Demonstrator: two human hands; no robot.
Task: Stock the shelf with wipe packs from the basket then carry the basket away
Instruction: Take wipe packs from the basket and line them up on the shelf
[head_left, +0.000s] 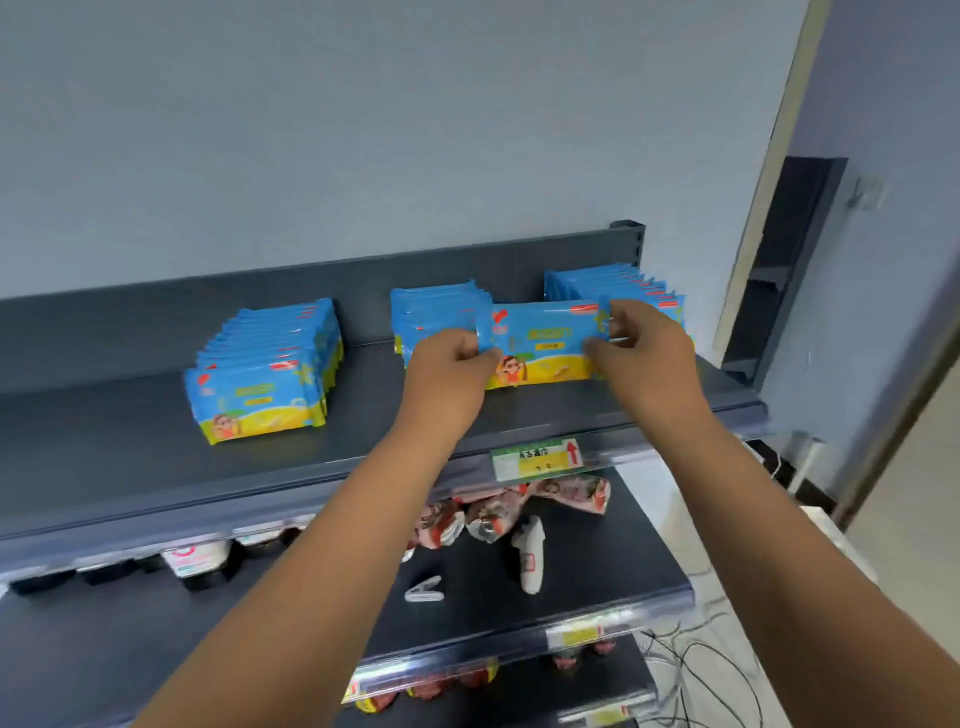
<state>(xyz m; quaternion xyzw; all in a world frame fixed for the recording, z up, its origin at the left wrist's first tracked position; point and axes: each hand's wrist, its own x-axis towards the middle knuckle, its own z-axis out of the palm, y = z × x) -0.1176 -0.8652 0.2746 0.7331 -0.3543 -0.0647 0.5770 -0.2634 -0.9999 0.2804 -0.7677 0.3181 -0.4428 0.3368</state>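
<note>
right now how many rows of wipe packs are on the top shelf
3: the left row; the middle row behind the left hand; the right row at the end of the shelf. The held pack hides part of two.

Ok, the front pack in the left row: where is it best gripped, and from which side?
Probably its two short crimped ends, coming from the front: the front pack stands on its long edge facing outward, its back is against the row, and both ends stick out free.
</note>
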